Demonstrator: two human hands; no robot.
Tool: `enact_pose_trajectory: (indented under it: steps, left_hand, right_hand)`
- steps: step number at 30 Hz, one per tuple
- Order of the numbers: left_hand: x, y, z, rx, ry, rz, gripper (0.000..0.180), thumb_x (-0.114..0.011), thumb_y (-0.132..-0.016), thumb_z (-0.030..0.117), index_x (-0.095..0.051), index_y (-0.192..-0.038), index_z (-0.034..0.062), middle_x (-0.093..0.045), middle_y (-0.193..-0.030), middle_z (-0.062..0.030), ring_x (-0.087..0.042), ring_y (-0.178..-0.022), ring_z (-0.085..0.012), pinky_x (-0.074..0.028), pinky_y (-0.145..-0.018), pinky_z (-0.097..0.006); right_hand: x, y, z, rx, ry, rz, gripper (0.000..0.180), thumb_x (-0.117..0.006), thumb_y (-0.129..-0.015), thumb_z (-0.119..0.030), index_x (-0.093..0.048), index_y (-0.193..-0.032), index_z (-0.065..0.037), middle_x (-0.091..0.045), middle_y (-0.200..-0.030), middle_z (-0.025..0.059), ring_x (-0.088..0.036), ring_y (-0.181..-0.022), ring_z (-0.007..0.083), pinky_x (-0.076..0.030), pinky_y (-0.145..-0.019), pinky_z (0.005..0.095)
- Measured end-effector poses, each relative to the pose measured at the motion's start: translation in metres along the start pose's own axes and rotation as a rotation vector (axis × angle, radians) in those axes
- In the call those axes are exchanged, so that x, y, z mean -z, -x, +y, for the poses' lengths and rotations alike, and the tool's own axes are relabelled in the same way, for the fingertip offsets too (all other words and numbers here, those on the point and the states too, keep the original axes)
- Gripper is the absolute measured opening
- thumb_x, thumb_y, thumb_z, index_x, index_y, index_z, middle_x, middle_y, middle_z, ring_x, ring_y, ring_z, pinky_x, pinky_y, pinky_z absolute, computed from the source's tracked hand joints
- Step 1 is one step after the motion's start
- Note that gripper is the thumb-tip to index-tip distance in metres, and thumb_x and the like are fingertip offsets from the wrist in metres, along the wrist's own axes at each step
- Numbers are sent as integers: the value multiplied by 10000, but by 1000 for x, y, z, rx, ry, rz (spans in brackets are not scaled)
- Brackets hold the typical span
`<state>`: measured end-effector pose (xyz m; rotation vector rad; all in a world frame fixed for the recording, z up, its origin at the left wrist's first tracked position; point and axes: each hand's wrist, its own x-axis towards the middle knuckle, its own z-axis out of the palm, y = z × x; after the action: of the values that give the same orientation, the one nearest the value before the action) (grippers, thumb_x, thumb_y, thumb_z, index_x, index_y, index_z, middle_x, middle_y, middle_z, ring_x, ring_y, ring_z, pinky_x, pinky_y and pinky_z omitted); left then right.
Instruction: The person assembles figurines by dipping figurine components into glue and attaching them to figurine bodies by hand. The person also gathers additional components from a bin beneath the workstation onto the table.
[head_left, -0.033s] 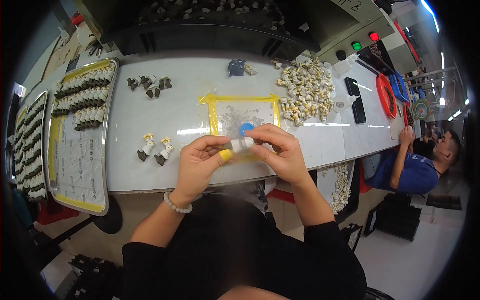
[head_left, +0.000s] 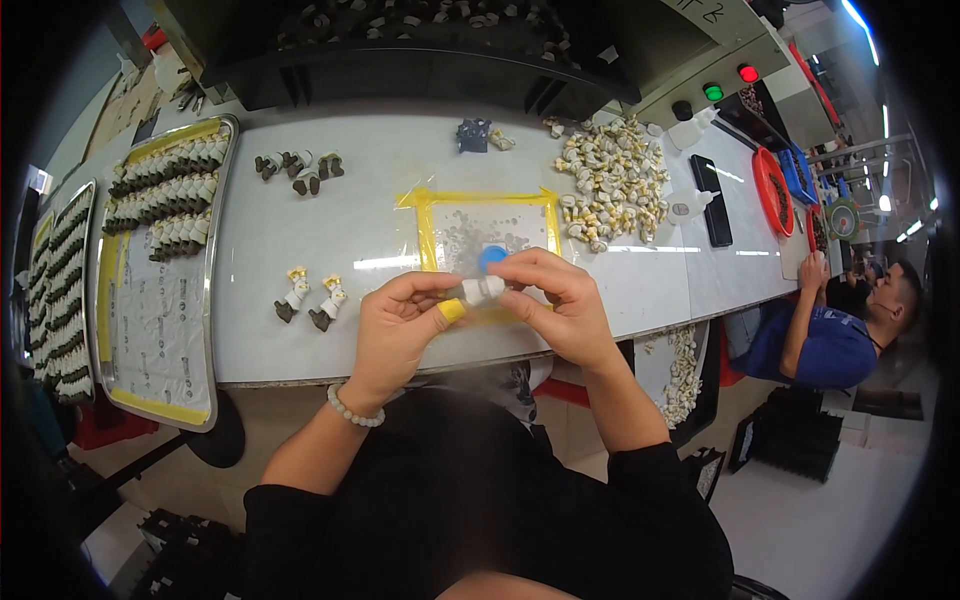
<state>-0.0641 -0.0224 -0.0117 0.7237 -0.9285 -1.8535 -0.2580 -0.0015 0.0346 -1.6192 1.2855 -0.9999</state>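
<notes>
A small white figurine (head_left: 484, 290) is held in front of me, over the near edge of a yellow-taped square (head_left: 428, 235) on the table. My left hand (head_left: 405, 318) pinches its left end, with a yellow cover on the thumb. Closed on the right end is my right hand (head_left: 560, 305), thumb and forefinger together. Just beyond the right fingertips shows a round blue piece (head_left: 492, 256); whether it is held or lies on the table I cannot tell. Left of my hands stand two finished-looking white figurines (head_left: 294, 295) with yellowish tops and dark feet.
A heap of small white-and-yellow pieces (head_left: 610, 180) lies at the right, near a black phone-like slab (head_left: 712, 200) and white bottles (head_left: 692, 128). Trays of figurines (head_left: 218, 330) stand at left. Several dark-footed pieces (head_left: 305, 172) lie farther back. A co-worker (head_left: 835, 335) sits at right.
</notes>
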Motion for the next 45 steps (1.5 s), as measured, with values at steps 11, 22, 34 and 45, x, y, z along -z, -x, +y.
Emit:
enact_pose_trajectory:
  steps: [11,22,34,45]
  left_hand:
    - [3,2,0,26,-51,-92,214,-588,-858,-33,-579,-1068,-78,-637,-1001,-147,-648,-860,-198,-551,-784,-297]
    - [26,43,28,-756,-1305,5,283,-709,-644,-46,-632,-915,-16,-576,-823,-109,-540,-736,-291,-463,-651,-363]
    - [58,25,75,-732,-1428,326,339,-670,-703,-16,-608,-1037,-13,-549,-970,-175,-527,-893,-323,-458,-741,-392]
    - [69,-56,92,-321,-1750,260,288,-584,-738,1,-521,-1019,-9,-570,-978,-207,-552,-898,-363,-455,-767,-433]
  right_hand:
    - [-2,2,4,1,45,-49,294,-657,-766,1,-656,-1060,-3,-637,-939,96,-602,-867,181,-462,-760,269]
    - [72,21,36,73,700,435,202,-664,-732,8,-608,-927,6,-604,-924,102,-593,-807,232,-477,-752,313]
    - [52,17,31,25,342,323,176,-640,-728,-10,-584,-893,-23,-587,-841,65,-570,-772,189,-453,-684,288]
    - [22,6,14,80,590,25,294,-583,-753,-8,-637,-1038,-57,-550,-864,104,-561,-834,236,-456,-710,302]
